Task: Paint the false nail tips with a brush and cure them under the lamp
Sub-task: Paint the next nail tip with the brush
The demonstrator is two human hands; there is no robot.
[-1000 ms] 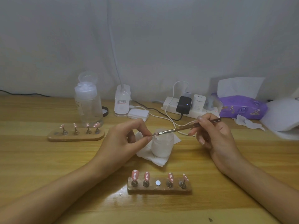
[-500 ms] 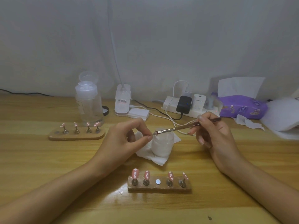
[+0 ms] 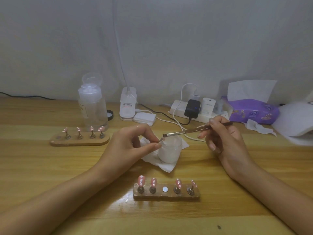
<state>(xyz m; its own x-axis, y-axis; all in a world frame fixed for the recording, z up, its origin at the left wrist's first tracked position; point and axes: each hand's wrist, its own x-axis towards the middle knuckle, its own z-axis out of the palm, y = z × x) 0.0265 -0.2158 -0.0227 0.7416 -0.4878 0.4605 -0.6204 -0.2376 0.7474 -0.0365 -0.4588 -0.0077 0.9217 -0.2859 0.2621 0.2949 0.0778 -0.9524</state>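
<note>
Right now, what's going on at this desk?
A person is working on one false nail tip. The left hand pinches it beside the frosted jar; the right hand holds the brush, bristles right at the tip. The near holder carries four pink dotted tips, its middle spot bare; the far holder carries four more.

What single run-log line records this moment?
left hand: pinches small nail tip; right hand: holds thin brown brush; bristles: beside tip, near frosted white jar; stage: painting
</note>
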